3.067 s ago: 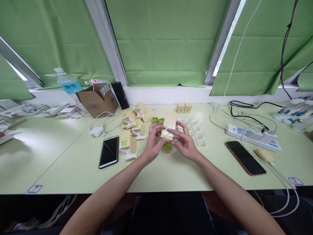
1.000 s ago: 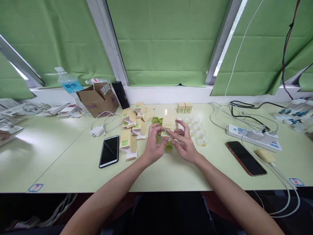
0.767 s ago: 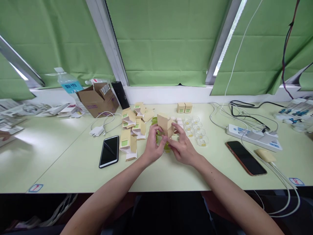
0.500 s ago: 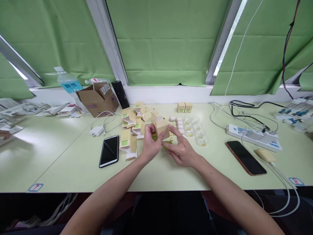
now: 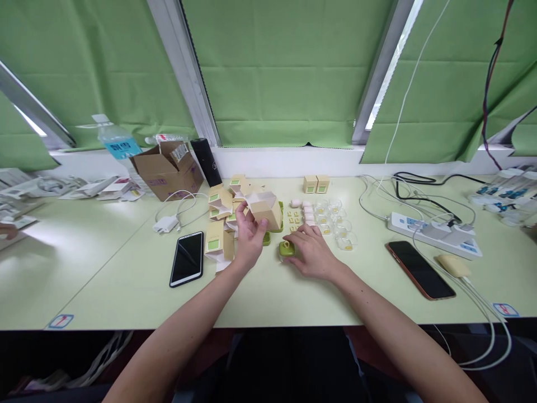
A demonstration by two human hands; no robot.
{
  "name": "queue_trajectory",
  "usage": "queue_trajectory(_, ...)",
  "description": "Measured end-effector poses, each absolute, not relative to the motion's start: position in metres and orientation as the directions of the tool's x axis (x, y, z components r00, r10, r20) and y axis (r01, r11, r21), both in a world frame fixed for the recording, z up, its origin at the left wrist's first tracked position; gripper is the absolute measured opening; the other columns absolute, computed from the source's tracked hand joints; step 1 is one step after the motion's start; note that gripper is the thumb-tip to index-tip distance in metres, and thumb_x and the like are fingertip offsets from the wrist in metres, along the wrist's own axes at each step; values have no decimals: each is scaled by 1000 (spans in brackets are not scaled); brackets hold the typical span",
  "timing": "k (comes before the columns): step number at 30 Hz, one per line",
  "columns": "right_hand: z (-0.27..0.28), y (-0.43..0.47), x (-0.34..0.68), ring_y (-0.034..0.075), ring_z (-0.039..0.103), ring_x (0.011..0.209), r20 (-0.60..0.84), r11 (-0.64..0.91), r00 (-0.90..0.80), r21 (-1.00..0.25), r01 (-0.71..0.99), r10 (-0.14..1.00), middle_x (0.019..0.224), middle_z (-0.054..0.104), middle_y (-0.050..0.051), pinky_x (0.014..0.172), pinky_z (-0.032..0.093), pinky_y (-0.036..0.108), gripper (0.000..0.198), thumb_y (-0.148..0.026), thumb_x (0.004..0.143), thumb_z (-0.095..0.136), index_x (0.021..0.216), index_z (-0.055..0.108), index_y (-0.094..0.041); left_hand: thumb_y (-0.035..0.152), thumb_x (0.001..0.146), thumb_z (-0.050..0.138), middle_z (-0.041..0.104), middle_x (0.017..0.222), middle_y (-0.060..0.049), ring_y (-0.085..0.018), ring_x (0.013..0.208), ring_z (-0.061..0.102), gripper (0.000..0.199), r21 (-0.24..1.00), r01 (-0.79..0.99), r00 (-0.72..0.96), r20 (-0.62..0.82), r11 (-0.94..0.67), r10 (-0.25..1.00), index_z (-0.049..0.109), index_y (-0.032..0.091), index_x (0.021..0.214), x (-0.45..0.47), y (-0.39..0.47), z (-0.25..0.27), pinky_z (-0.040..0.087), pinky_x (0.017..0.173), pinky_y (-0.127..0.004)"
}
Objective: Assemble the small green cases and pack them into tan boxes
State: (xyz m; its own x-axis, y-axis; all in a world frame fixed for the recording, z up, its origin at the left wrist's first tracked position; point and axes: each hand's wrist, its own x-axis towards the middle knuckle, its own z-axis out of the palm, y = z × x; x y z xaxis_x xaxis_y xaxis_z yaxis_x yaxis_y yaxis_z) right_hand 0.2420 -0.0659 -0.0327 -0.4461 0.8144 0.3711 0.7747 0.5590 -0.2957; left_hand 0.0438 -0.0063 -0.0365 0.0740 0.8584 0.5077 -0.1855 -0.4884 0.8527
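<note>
My left hand (image 5: 250, 238) is closed on a small tan cardboard box (image 5: 268, 215), tilted, with its open flaps toward the upper left. On the table, my right hand (image 5: 312, 249) has its thumb and fingers around a small clear container with a green lid (image 5: 287, 248) and a yellowish loop on top. Behind the held box, other green lids (image 5: 267, 239) show in part. Small yellow pieces (image 5: 294, 220) lie in rows beside a column of pale pink cylinders (image 5: 308, 211). Clear cups (image 5: 346, 239) stand in rows to their right. Several opened tan boxes (image 5: 216, 242) are at the left.
Two closed tan boxes (image 5: 316, 184) stand at the back. A white-framed phone (image 5: 187, 258) lies left, a dark phone (image 5: 419, 270) right, near a power strip (image 5: 436, 235) with cables. A brown carton (image 5: 170, 173) and black bottle (image 5: 206, 162) stand at back left.
My hands have moved apart. The left hand has turned the tan box and drawn it slightly left. My right hand has left the box and come down onto the green-lidded container.
</note>
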Motion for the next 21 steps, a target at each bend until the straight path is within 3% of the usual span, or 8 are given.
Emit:
queue_trajectory(3,-31,-65,245,34,59,106,372,567,-451,-307,765,811,109,77,13,90,43,50,31,-27,86,79,116,72,-20,62,91,73,63,142,-15,-27,133,64,79,858,-213,111,496,-467,861,29,31,150,42,-5,-36,54,111,-46)
queue_trajectory(6,-28,-62,254,32,62,103,484,590,-383,-410,695,787,113,76,12,89,45,49,29,-32,89,76,117,71,-22,63,89,74,66,137,-14,-28,129,66,79,868,-260,171,473,-423,865,35,31,149,40,-5,-36,56,108,-45)
queue_trajectory(12,-16,-59,272,29,67,99,740,681,-18,-608,408,672,114,74,11,80,55,44,34,-49,97,67,120,70,-26,57,86,79,72,128,-12,-28,115,72,73,909,-324,278,355,-261,893,49,31,147,38,-5,-35,61,88,-39)
queue_trajectory(16,-17,-60,272,29,67,105,734,674,175,-674,302,656,117,69,12,80,58,42,36,-50,97,66,123,69,-25,49,83,83,73,129,-12,-27,107,74,67,933,-341,391,255,-118,884,58,32,143,39,-5,-38,61,76,-34)
queue_trajectory(21,-23,-64,264,28,67,107,702,652,207,-711,265,681,125,63,13,71,61,36,41,-54,99,62,129,63,-26,48,83,84,73,130,-12,-29,113,75,61,959,-277,607,224,-62,763,64,33,138,40,-8,-36,62,82,-37)
